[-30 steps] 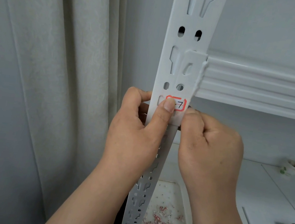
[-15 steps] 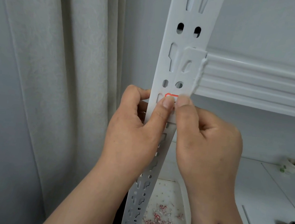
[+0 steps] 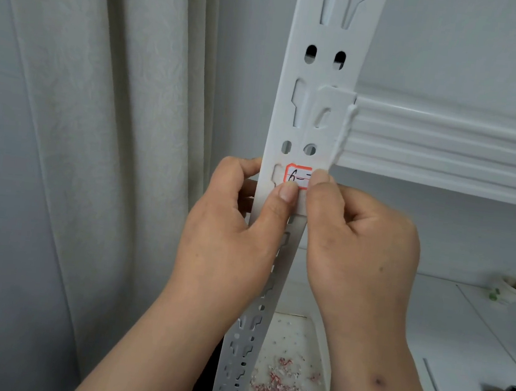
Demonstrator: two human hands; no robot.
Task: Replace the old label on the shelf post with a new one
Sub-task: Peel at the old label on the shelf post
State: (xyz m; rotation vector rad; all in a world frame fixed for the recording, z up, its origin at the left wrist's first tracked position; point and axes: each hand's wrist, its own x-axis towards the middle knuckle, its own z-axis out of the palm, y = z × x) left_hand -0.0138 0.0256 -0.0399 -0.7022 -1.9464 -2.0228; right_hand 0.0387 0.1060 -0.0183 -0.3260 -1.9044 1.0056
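Observation:
A white perforated shelf post (image 3: pixel 323 74) runs top to bottom through the middle of the view. On it, just under two round holes, sits a small white label (image 3: pixel 297 176) with a red border and black writing. My left hand (image 3: pixel 233 234) grips the post, its fingers curled behind the left edge and its thumb pressed on the front just below the label. My right hand (image 3: pixel 362 258) has curled fingers, and its fingertip presses on the label's right end, hiding that part.
A white shelf beam (image 3: pixel 448 146) joins the post on the right. Pale curtains (image 3: pixel 79 143) hang at the left. Below, red and white paper scraps (image 3: pixel 279 387) lie on a white surface, and a small cup (image 3: pixel 511 290) stands at the far right.
My left thumb has slid down off the label, uncovering its left part with the writing. My right fingertip stays pressed on the label's right end.

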